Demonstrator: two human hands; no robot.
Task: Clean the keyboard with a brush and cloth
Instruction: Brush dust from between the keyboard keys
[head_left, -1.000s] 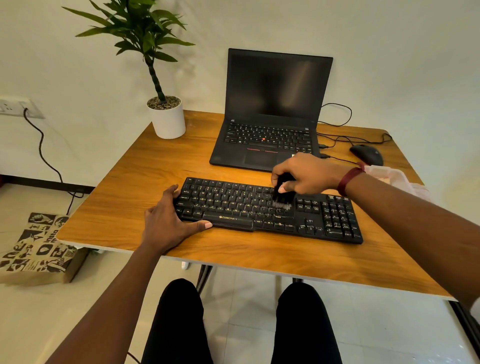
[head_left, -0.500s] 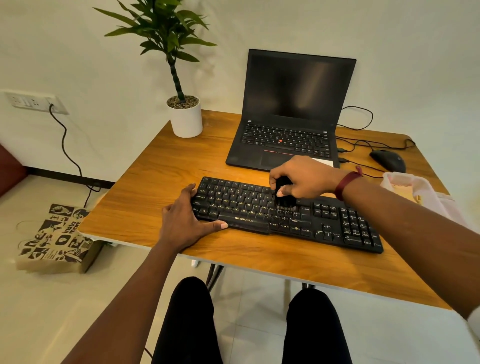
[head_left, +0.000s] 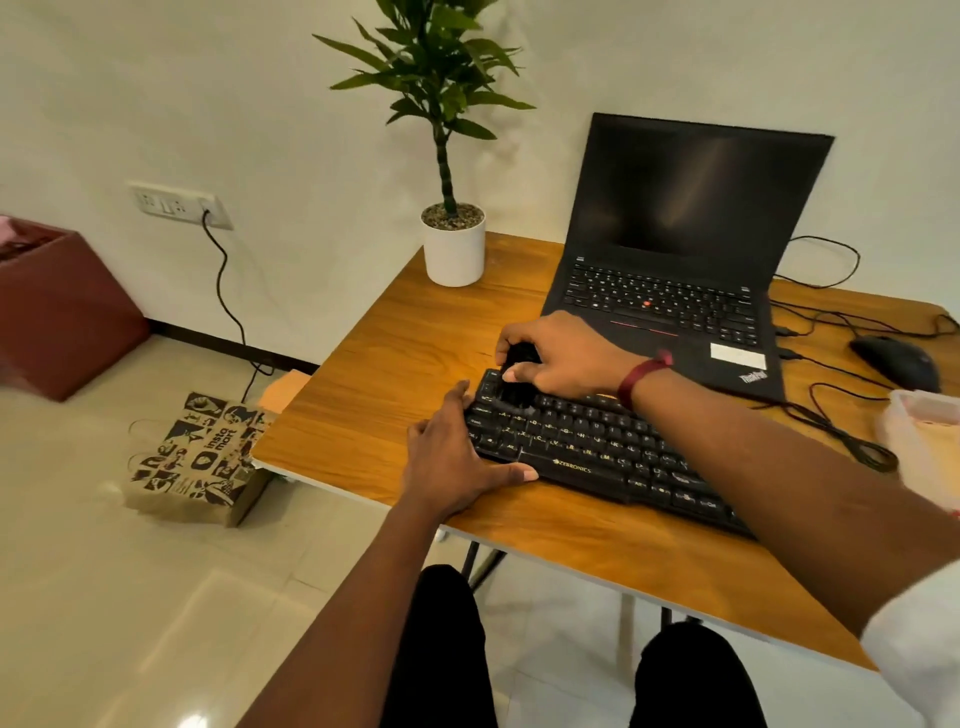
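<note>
A black keyboard (head_left: 597, 452) lies across the wooden desk (head_left: 395, 364) in front of me. My right hand (head_left: 561, 358) grips a small black brush (head_left: 517, 379), whose bristles touch the keys at the keyboard's far left corner. My left hand (head_left: 457, 462) rests flat on the desk against the keyboard's left end, thumb along its front edge. A pale cloth (head_left: 922, 441) lies at the desk's right edge, partly cut off by the frame.
An open black laptop (head_left: 685, 249) stands behind the keyboard. A white potted plant (head_left: 453, 249) is at the back left corner. A black mouse (head_left: 896, 361) and cables lie at the right. A printed paper bag (head_left: 200, 457) sits on the floor.
My right hand has swept the brush leftward along the keyboard, from its middle to its left end. The camera has turned left. My left hand stays at the keyboard's left end.
</note>
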